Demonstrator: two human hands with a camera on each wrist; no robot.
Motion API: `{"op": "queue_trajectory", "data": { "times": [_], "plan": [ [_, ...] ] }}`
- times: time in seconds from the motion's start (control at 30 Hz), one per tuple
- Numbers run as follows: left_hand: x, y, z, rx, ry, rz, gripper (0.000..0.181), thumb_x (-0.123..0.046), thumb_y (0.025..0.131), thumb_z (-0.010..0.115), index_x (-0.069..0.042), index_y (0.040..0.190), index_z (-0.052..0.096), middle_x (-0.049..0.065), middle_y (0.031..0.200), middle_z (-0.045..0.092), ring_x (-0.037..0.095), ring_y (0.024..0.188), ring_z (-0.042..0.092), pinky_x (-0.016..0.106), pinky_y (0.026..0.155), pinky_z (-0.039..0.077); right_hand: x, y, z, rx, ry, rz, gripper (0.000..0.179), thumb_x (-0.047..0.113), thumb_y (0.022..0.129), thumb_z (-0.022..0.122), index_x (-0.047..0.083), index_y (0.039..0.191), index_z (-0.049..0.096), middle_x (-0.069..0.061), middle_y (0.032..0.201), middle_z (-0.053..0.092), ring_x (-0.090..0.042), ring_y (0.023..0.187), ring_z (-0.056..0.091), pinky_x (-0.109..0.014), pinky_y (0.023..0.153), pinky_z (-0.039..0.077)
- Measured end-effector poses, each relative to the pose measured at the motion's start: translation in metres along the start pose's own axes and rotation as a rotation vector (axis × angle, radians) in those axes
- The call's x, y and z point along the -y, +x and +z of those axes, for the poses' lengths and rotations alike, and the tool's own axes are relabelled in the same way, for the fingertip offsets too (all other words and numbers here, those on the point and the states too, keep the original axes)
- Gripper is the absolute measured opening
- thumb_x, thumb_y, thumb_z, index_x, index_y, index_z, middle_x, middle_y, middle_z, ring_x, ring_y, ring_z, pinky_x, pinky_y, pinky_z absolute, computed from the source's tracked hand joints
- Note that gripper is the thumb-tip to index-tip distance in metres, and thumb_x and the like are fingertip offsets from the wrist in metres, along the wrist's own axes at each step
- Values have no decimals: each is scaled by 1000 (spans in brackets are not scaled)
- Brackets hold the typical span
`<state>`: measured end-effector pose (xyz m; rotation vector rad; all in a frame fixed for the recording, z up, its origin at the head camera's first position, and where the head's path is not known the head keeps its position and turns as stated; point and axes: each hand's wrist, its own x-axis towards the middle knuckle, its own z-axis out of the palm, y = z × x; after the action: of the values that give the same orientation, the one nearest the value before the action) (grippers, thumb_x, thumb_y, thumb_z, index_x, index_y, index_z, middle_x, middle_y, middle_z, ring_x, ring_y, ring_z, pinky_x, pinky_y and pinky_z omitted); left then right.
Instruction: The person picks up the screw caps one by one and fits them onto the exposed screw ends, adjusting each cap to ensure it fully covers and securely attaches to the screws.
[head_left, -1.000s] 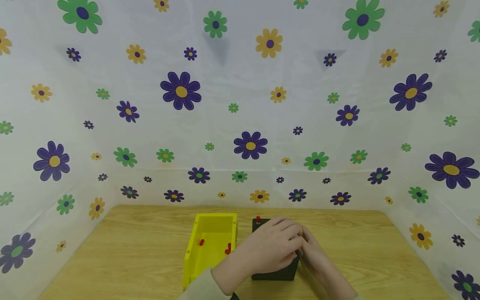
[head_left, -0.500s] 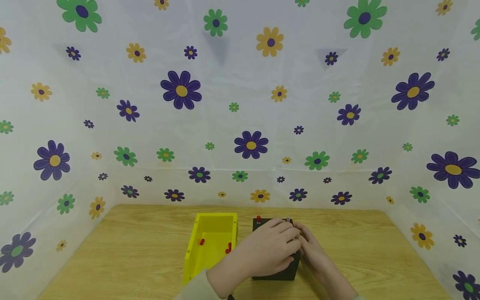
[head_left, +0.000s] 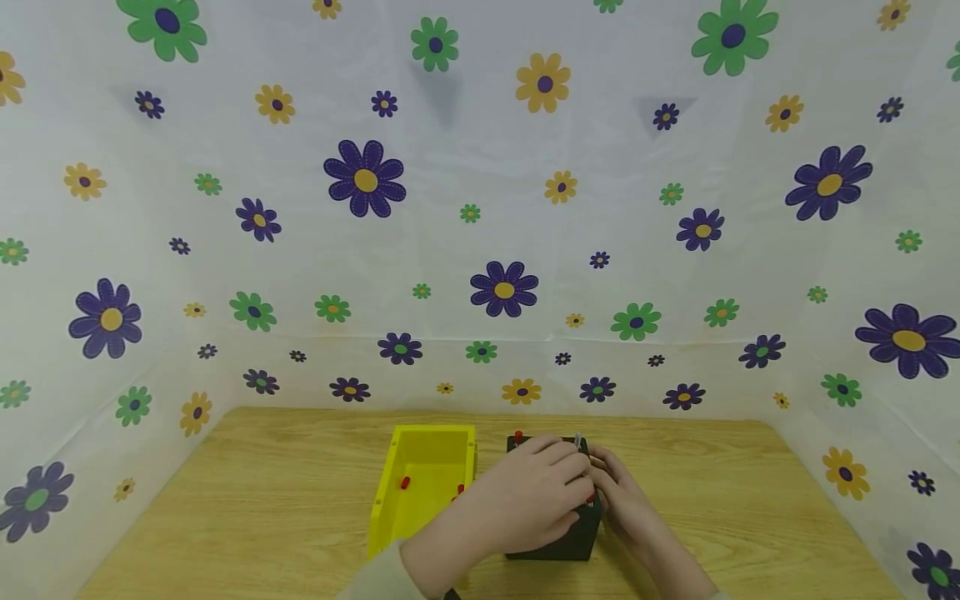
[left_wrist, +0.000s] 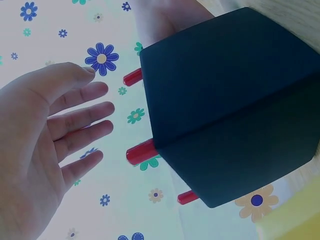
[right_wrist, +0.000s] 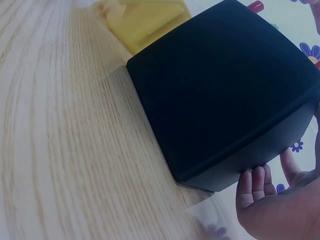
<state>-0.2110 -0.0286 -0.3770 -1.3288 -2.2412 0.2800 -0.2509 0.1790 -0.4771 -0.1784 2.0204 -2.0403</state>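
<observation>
A black box (head_left: 555,543) stands on the table with upright pegs on top. Three red caps show along its top edge in the left wrist view, including a middle red cap (left_wrist: 141,152). At the box's back right corner a thin pale peg (head_left: 577,440) has no red on it. My left hand (head_left: 517,496) hovers over the box, fingers loosely bent and holding nothing; the left wrist view shows a gap between it and the caps. My right hand (head_left: 626,508) lies along the box's right side, its fingertips (right_wrist: 257,182) touching the wall.
Left of the box stands a yellow bin (head_left: 435,446) with a few small red pieces inside, one red piece (head_left: 405,482) near its left wall. Wooden table (head_left: 247,500) surrounds both. A flower-printed white sheet (head_left: 450,258) closes off the back and sides.
My left hand has drawn slightly left and toward me, uncovering the pale peg and a red cap by the box's right edge. The right hand stays at the box's side.
</observation>
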Motion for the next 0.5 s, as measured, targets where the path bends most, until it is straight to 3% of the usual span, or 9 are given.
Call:
{"op": "queue_trajectory", "data": {
  "times": [0.5],
  "plan": [
    [9, -12, -12, 46, -2, -49, 27, -46, 97, 76, -25, 114, 73, -8, 118, 71, 13, 118, 64, 30, 112, 50, 1, 1, 4, -68, -6, 10, 57, 26, 108, 52, 3, 157, 35, -26, 161, 39, -24, 129, 57, -27, 100, 51]
  ]
}}
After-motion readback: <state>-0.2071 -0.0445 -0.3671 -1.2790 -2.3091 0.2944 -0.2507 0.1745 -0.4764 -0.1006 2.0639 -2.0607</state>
